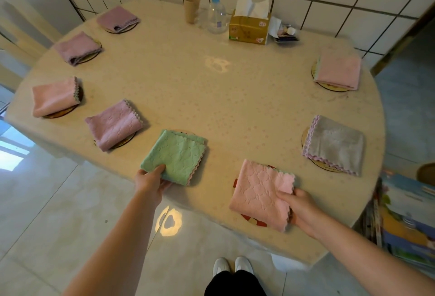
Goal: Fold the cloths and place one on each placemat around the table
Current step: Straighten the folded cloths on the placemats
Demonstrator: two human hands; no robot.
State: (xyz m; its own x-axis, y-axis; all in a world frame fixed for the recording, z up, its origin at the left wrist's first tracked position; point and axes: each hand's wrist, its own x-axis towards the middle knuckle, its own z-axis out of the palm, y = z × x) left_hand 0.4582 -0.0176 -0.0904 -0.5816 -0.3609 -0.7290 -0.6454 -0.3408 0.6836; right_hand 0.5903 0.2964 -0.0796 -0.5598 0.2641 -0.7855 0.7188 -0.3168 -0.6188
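A folded green cloth [177, 156] lies at the table's near edge, and my left hand [150, 181] pinches its near corner. To its right a folded pink cloth [260, 193] covers a red-rimmed placemat [249, 220]; my right hand [297, 208] grips that cloth's right edge. Several more folded cloths rest on round placemats around the rim: mauve ones [114, 125], [76, 47], [117, 18], pink ones [54, 96], [339, 69], and a grey one [335, 145].
The table [211, 98] has a pale flowered cover. At its back edge stand a paper cup [191, 8], a pump bottle [216, 16], a tissue box [249, 27] and a small tray of odds. Stacked boards [404, 220] lean at the right. My shoes [233, 266] are below.
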